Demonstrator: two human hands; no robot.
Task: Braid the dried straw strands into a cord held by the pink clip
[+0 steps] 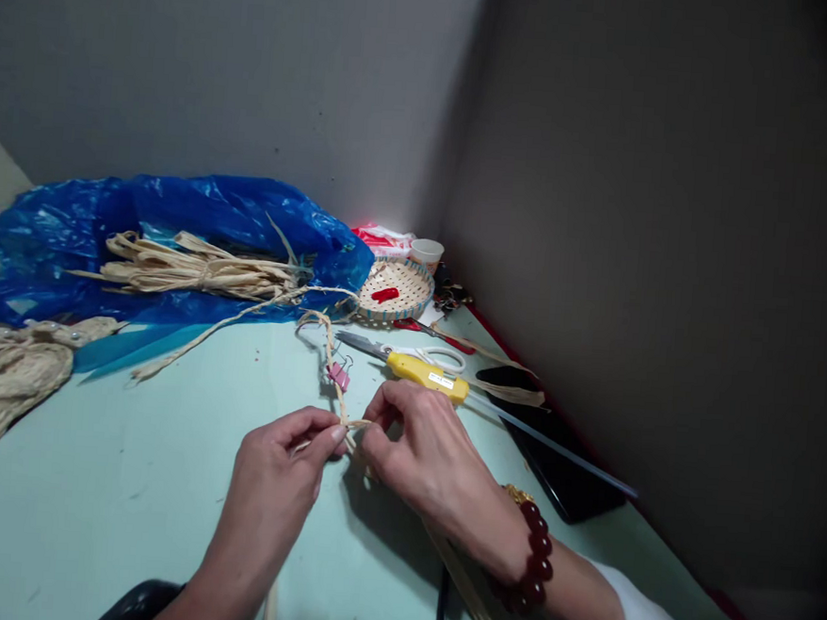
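Note:
A thin braid of straw-coloured raffia (pixel 330 342) runs from the middle of the table towards me, with a pink binder clip (pixel 338 376) on it. My left hand (pixel 288 457) pinches the near end of the braid between thumb and fingers. Close on its right, my right hand (pixel 421 452) is closed on a raffia strand that stretches across to the left fingertips. Its fingertips are partly hidden behind the hand. Loose raffia strands (pixel 461 587) trail below my right wrist, which wears a dark red bead bracelet (pixel 536 555).
Beyond my hands lie scissors (pixel 445 358) and a yellow glue gun (pixel 427 375) with a long glue stick. A dark phone (pixel 564 476) lies right. Behind are a round woven basket (pixel 407 300), a paper cup (pixel 427 252) and a blue plastic bag (pixel 237 198) with a raffia bundle (pixel 204 269).

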